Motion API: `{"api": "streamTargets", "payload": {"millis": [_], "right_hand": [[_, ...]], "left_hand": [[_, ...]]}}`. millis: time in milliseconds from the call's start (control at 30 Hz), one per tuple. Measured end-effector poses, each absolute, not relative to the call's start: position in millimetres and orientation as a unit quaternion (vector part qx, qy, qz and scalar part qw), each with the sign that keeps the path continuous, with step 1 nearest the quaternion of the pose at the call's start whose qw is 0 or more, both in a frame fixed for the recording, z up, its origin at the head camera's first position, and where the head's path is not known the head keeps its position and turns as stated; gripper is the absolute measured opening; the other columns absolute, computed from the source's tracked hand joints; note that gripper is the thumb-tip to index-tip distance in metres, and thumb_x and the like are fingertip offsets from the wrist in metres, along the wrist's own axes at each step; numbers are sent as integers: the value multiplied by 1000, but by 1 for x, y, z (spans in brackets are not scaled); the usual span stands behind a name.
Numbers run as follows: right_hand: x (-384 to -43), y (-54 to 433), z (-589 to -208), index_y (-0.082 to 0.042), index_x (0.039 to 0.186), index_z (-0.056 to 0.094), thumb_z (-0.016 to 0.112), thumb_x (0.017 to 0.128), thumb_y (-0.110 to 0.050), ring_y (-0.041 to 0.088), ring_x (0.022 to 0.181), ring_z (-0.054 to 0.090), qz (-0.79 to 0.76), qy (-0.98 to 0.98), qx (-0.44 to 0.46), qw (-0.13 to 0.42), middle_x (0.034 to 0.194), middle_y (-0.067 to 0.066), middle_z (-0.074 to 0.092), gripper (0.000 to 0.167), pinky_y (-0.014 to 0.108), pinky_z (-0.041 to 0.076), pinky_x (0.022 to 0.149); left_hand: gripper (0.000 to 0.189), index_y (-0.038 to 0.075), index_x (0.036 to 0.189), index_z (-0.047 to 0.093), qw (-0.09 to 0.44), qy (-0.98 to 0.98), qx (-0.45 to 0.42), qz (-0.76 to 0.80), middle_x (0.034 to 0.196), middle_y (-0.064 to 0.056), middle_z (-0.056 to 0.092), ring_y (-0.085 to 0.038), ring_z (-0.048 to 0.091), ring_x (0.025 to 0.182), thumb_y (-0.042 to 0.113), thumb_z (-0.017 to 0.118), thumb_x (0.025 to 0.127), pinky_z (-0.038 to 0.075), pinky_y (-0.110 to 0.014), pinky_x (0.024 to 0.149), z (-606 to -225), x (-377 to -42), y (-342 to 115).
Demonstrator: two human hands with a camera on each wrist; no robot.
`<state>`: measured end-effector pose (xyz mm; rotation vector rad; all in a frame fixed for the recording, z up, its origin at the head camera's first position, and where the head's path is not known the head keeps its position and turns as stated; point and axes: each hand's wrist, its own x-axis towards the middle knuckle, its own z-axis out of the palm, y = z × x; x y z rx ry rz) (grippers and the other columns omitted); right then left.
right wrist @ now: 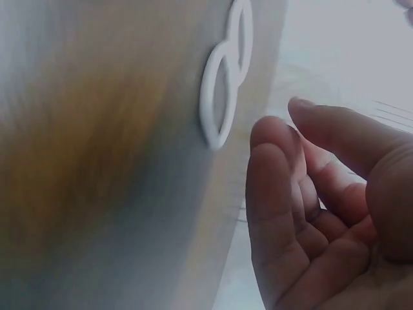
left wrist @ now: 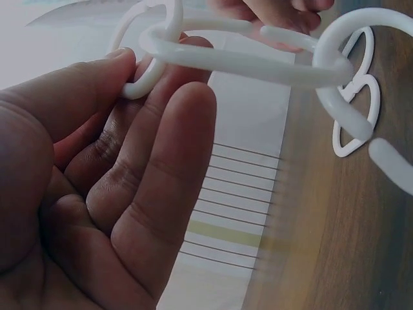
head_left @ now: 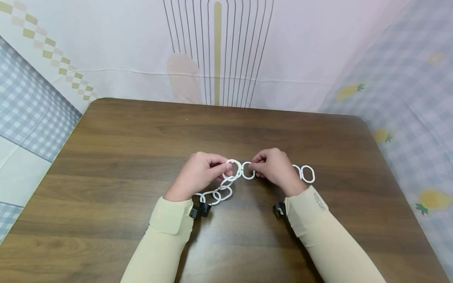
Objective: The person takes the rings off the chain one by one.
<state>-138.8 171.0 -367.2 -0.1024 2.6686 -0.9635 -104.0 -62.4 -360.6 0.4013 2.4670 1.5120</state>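
My left hand (head_left: 198, 173) pinches a white plastic link (head_left: 233, 160) between thumb and fingers. From it a chain of several interlocked white links (head_left: 231, 192) trails down beneath the wrist. In the left wrist view, two of these links show a narrow split in their ring. My right hand (head_left: 276, 167) hovers close by, fingers loosely curled and overlapping another white link (head_left: 249, 179) in the head view. No link shows between its thumb and fingers in the right wrist view, where two joined links (right wrist: 206, 97) lie on the table beside them.
More white links (head_left: 313, 175) lie to the right of my right wrist, partly hidden by it. The brown wooden table (head_left: 141, 129) has a rounded back edge. A patterned white cloth (head_left: 301, 51) hangs behind it, with blue checked cloth (head_left: 407, 98) at the right.
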Motion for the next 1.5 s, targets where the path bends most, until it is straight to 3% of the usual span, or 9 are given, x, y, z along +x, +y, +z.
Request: {"api": "streamTargets", "payload": {"millis": [400, 667, 767, 900, 1100, 1300, 1500], "right_hand": [[-90, 156, -366, -8, 89, 75, 78, 87, -12, 14, 63, 66, -451, 885, -50, 102, 71, 3, 71, 5, 28, 54, 59], [-64, 134, -368, -10, 83, 76, 80, 84, -13, 11, 59, 65, -484, 866, -61, 109, 64, -4, 69, 5, 26, 52, 55], [-58, 126, -373, -10, 83, 78, 83, 81, -14, 8, 59, 65, -491, 865, -61, 81, 67, -5, 70, 7, 24, 51, 55], [-53, 116, -381, -11, 83, 79, 86, 78, -14, 5, 61, 64, -493, 867, -67, 21, 70, -6, 72, 9, 21, 51, 56], [-53, 111, -385, -13, 80, 79, 87, 77, -15, 3, 61, 64, -492, 867, -70, -39, 70, -8, 71, 9, 21, 52, 57], [-57, 113, -386, -12, 77, 79, 90, 73, -15, 4, 60, 64, -483, 870, -68, -76, 68, -7, 71, 12, 19, 51, 56], [-57, 113, -386, -13, 75, 78, 87, 76, -14, 2, 59, 62, -482, 870, -67, -78, 66, -7, 70, 9, 18, 50, 55]], "left_hand": [[16, 15, 86, 77, 113, 833, 118, 529, 77, 5, 71, -14, 68, 66, 23, 69, 97, 56, -30, 65, -358, -103, -59], [15, 8, 96, 77, 140, 803, 83, 574, 79, -1, 71, -20, 69, 59, 20, 69, 97, 59, -42, 63, -359, -102, -57], [14, 7, 96, 76, 135, 798, 78, 582, 79, -3, 72, -19, 70, 60, 19, 68, 97, 60, -39, 63, -358, -102, -56], [15, 3, 98, 74, 130, 787, 78, 597, 81, -6, 73, -16, 71, 64, 16, 67, 98, 60, -32, 62, -357, -101, -55], [16, -1, 99, 73, 121, 772, 73, 620, 81, -10, 73, -18, 72, 65, 14, 67, 98, 60, -32, 62, -358, -101, -52], [18, -4, 101, 70, 119, 762, 65, 634, 81, -11, 73, -17, 72, 64, 13, 66, 98, 60, -33, 61, -358, -100, -48], [17, -3, 99, 70, 118, 753, 59, 645, 82, -11, 72, -17, 71, 63, 14, 66, 99, 60, -34, 61, -357, -100, -47]]}}
